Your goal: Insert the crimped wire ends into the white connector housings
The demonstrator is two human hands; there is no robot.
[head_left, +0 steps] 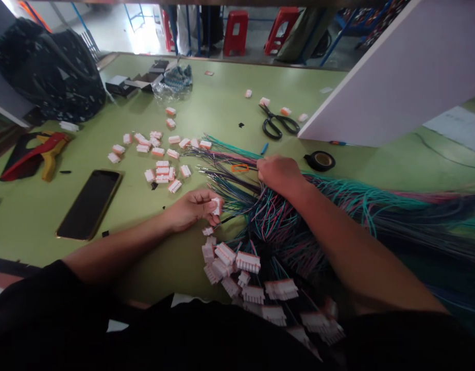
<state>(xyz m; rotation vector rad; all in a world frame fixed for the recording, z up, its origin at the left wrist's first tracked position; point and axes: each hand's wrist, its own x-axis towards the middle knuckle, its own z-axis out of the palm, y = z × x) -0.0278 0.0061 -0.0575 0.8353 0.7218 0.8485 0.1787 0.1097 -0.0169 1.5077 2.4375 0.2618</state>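
My left hand [197, 208] pinches a white connector housing [216, 206] with an orange edge, close to the loose wire ends. Further right, my right hand [280, 175] is closed over the top of the wire bundle [276, 211], on green, pink and dark wires. Bare crimped tips of wires [206, 170] fan out leftward between the two hands. Below them hang several finished connectors [248, 262] with wires in their backs. Loose connector housings [163, 170] lie scattered left of the wire tips. A small orange frame-like piece [240, 168] lies among the wires.
A phone [89, 205] and a red-yellow crimping tool [38, 154] lie at the left. Scissors [276, 123], black tape [320, 160] and a pen [340, 143] are beyond my right hand. A white panel [388, 77] stands at the right, a dark bag [48, 72] back left.
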